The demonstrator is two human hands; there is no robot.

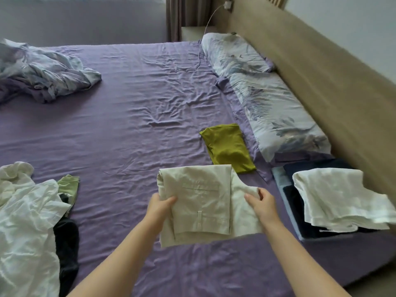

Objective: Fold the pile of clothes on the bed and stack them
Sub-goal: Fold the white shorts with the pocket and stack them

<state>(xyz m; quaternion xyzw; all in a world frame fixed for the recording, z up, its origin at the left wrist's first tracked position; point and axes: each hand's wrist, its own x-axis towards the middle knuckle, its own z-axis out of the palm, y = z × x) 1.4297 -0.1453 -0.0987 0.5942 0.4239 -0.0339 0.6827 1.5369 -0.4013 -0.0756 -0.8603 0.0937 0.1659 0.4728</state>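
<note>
A folded pair of beige trousers (203,202) is held up above the purple bed sheet (120,125). My left hand (159,207) grips its left edge and my right hand (262,203) grips its right edge. A folded olive-green garment (228,146) lies just beyond it. At the right, a stack of folded clothes (304,224) in dark and pale blue has a white garment (336,198) on top. At the left lies the unfolded pile (27,221): white cloth, a light green piece (68,184) and something dark (66,243).
Two floral pillows (263,93) run along the wooden headboard (321,67) on the right. A crumpled floral duvet (42,71) sits at the far left. A white cable (205,35) hangs from the headboard onto the bed.
</note>
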